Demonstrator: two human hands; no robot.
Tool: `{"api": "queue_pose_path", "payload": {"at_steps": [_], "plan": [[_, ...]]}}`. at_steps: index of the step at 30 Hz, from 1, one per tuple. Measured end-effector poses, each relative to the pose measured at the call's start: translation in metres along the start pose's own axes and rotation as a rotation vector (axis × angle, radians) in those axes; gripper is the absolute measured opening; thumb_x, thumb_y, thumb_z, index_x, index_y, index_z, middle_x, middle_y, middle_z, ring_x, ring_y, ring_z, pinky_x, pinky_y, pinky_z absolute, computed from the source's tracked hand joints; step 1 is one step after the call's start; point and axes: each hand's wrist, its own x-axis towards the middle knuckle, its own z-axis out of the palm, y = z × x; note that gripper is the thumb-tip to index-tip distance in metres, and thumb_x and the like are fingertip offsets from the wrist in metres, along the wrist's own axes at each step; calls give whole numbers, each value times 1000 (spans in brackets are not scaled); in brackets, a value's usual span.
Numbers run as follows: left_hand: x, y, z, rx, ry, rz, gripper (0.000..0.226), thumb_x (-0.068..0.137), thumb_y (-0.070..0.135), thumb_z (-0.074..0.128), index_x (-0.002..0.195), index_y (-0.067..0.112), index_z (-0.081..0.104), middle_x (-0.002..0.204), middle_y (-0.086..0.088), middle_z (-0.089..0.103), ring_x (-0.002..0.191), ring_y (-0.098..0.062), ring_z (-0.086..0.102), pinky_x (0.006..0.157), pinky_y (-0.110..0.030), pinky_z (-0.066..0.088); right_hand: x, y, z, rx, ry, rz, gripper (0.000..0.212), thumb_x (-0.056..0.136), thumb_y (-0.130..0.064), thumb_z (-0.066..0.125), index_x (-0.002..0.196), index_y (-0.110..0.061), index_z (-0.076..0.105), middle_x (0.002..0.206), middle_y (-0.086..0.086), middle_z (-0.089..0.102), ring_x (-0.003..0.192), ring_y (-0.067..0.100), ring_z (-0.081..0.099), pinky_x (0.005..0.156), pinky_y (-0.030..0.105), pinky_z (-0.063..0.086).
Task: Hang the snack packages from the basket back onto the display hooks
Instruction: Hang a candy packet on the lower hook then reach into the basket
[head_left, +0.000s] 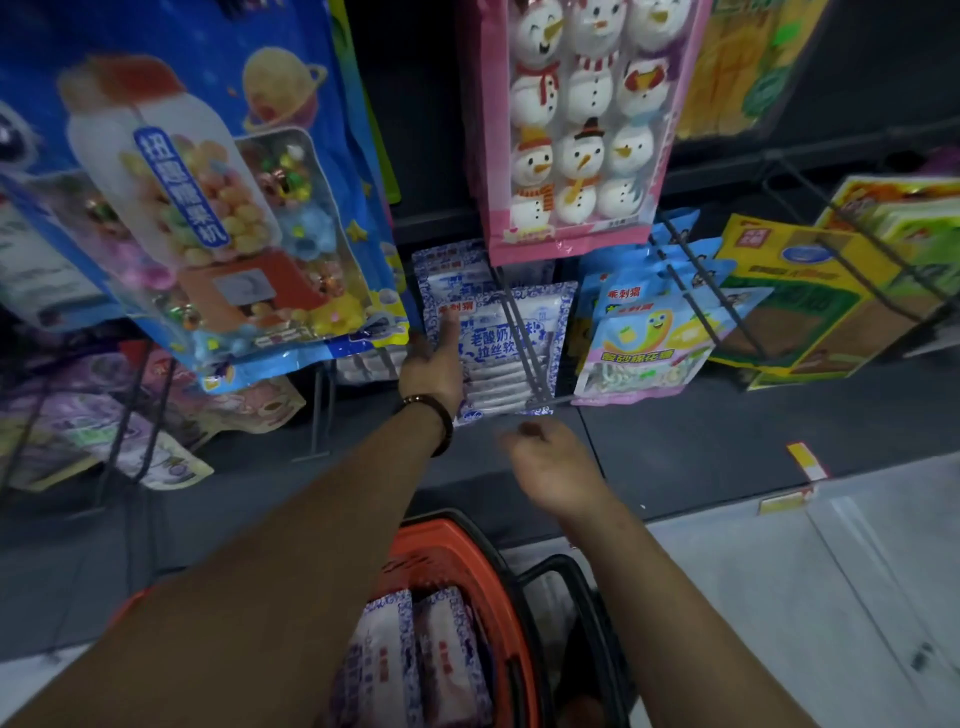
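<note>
Head view showed your left hand (431, 358) pinching the hung blue-and-white snack package (491, 371) at frame centre, while your right hand (550, 467), loosely curled and empty, hovered nearer the spare packages (395, 654) standing in the orange basket (457, 532) directly below.

Left hand (434, 364) touches the hanging blue-white package (491, 366), right hand (556, 470) hovers above orange basket (460, 540)

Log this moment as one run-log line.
left hand touches hung blue-and-white snack package, grip unclear | right hand empty, blurred | orange basket holds more packages
</note>
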Motion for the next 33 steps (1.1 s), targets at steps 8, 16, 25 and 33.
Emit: {"api": "queue_pose_path", "payload": {"at_steps": [8, 16, 25, 33], "plan": [[-4, -11, -18, -78, -62, -106, 88, 70, 88, 64, 106, 8, 60, 77, -5, 66, 67, -24, 64, 78, -45, 66, -13, 3, 24, -289, -134, -10, 39, 101, -40, 61, 128, -12, 63, 135, 13, 66, 127, 32, 61, 91, 27, 41], [-123, -69, -147, 385, -315, 284, 9, 102, 22, 67, 93, 21, 69, 82, 9, 75, 66, -8, 71, 64, -29, 57, -54, 6, 66, -563, -89, -172, 25, 100, -33, 61, 104, -14, 76, 115, 15, 77, 113, 36, 70, 93, 35, 55], [-168, -155, -352, 979, -579, 226, 9, 93, 42, 66, 98, 38, 72, 90, 22, 72, 84, 14, 66, 75, -14, 46, -69, 90, 177, -761, -433, 118, 31, 89, -41, 63, 80, -12, 68, 86, 14, 72, 86, 31, 75, 70, 30, 53], [-154, -175, -357, 1073, -684, 120, 32, 104, 43, 60, 135, 33, 64, 129, 1, 72, 119, -22, 67, 95, -28, 48, -92, 153, 244, -563, -274, 460, 60, 101, -30, 70, 146, 5, 53, 128, 22, 67, 114, 34, 69, 98, 42, 57]]}}
